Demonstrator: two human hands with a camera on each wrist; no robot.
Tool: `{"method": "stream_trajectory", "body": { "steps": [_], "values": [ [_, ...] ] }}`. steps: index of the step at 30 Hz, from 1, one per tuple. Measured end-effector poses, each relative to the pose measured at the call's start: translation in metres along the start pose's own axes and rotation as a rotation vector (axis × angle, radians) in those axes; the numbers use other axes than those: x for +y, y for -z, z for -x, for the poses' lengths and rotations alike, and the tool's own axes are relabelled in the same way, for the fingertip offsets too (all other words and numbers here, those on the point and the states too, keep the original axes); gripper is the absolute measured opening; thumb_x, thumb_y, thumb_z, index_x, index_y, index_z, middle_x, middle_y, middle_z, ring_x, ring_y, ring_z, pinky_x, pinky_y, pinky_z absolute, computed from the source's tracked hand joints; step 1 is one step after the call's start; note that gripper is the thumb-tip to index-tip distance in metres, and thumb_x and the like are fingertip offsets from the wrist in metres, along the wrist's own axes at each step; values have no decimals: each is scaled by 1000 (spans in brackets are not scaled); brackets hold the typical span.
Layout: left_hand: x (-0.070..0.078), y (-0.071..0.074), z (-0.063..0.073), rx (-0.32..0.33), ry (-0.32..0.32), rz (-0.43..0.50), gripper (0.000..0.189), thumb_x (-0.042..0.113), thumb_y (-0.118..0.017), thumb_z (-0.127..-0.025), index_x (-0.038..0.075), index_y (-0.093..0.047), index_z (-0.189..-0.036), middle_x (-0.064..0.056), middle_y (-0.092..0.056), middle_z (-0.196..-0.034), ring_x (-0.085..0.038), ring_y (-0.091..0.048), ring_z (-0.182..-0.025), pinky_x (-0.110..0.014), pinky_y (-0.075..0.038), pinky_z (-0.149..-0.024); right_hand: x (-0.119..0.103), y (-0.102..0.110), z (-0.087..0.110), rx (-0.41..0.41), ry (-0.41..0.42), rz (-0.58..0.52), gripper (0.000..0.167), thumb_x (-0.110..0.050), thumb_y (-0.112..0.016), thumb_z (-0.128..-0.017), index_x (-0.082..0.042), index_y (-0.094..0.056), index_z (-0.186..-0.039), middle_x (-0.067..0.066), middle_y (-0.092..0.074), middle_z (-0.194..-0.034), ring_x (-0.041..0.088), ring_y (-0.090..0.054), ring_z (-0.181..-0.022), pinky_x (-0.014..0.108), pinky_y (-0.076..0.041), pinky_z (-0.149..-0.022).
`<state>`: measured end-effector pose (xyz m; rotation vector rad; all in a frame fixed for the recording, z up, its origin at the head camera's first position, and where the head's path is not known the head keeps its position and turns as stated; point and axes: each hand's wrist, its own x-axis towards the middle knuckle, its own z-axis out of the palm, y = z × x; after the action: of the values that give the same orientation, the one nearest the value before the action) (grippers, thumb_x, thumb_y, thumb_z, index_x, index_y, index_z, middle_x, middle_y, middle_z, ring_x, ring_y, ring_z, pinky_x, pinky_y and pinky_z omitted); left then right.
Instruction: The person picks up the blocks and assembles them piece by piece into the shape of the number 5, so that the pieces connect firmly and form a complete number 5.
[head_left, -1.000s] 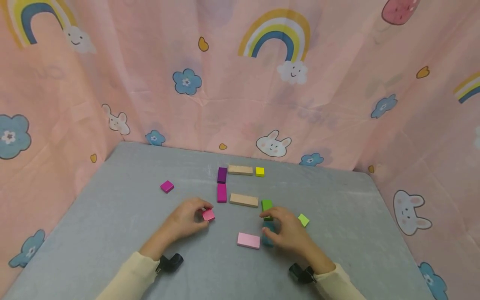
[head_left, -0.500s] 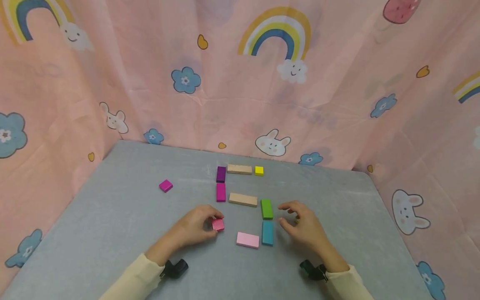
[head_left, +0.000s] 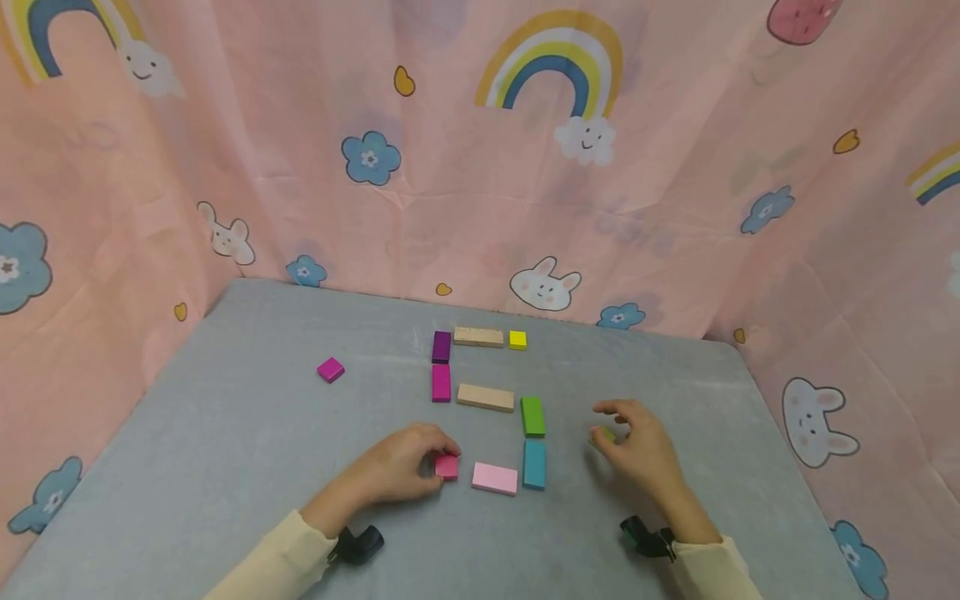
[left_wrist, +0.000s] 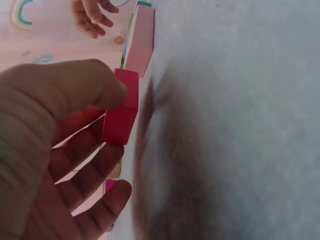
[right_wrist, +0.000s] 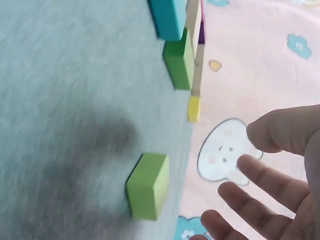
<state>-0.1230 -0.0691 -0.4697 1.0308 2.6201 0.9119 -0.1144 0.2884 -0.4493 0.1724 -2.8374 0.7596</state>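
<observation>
My left hand (head_left: 401,467) pinches a small hot-pink block (left_wrist: 121,107) between thumb and fingers, just left of the light pink block (head_left: 495,478). In the left wrist view its lower face hangs close over the table, with a shadow beside it. My right hand (head_left: 641,446) is held with fingers apart over the small light-green block (right_wrist: 148,186), which it partly hides in the head view. Nothing is between the right fingers in the right wrist view. The teal block (head_left: 534,464) and the green block (head_left: 532,417) stand in a line left of this hand.
Farther back lie two plain wooden blocks (head_left: 486,397), a purple block (head_left: 441,347), a magenta block (head_left: 441,383) and a yellow cube (head_left: 517,340). A small magenta block (head_left: 330,370) sits apart at left. A pink patterned curtain (head_left: 450,225) hangs behind the grey table (head_left: 247,400).
My left hand has carried the hot-pink block right and nearer, up beside the light pink block. My right hand has moved right, from over the green and teal blocks to the small light-green one.
</observation>
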Motion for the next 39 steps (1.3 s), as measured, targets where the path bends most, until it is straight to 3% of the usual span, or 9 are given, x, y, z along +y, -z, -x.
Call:
{"method": "stream_trajectory", "body": {
  "steps": [15, 23, 39],
  "values": [
    [-1, -2, -2, -26, 6, -10, 36, 11, -71, -80, 15, -68, -116, 5, -66, -112, -10, -57, -105, -32, -50, -96, 17, 2, -2, -69, -36, 33, 35, -18, -72, -80, -5, -66, -113, 18, -63, -111, 36, -59, -102, 54, -49, -84],
    [-4, -5, -3, -19, -11, -21, 35, 11, -70, -81, 14, -68, -115, 5, -66, -112, -10, -57, -107, -31, -49, -97, 18, 1, -3, -151, -72, 56, 40, -19, -73, -81, -6, -63, -117, 20, -61, -114, 34, -59, -99, 53, -49, -83],
    [0, -5, -7, -41, -5, -14, 36, 12, -71, -80, 15, -68, -115, 6, -65, -111, -7, -56, -102, -29, -50, -94, 14, -6, -7, -216, -120, 22, 37, -11, -73, -79, -5, -64, -114, 18, -63, -110, 34, -63, -97, 49, -52, -82]
  ]
}}
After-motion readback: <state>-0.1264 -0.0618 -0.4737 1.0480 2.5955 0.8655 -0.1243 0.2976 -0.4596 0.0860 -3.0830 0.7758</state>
